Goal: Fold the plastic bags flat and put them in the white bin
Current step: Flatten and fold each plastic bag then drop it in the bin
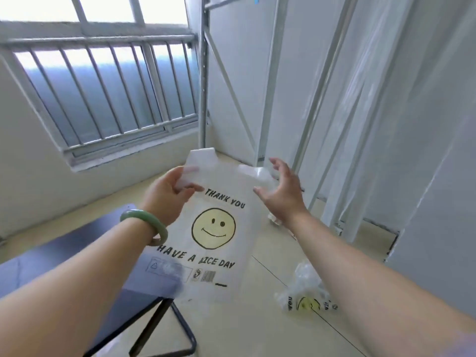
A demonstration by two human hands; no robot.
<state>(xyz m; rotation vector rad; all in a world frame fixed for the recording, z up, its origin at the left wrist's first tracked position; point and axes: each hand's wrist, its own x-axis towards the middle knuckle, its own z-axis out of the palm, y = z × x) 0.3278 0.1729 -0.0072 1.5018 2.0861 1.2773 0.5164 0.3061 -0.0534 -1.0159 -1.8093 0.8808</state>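
A clear plastic bag (213,243) printed with a yellow smiley face and black words hangs spread out in the air in front of me. My left hand (167,194), with a green bangle on the wrist, pinches the bag's left handle at the top. My right hand (280,191) is at the bag's right handle with fingers spread; the handle lies against its palm and fingers. A second, crumpled bag (306,295) of the same print lies on the floor at the lower right. No white bin is in view.
A dark table (108,253) with black metal legs stands at the lower left, under the hanging bag's corner. A barred window (103,94) fills the left wall. White metal shelf frames (322,99) covered in plastic sheeting stand at the right. The floor is pale tile.
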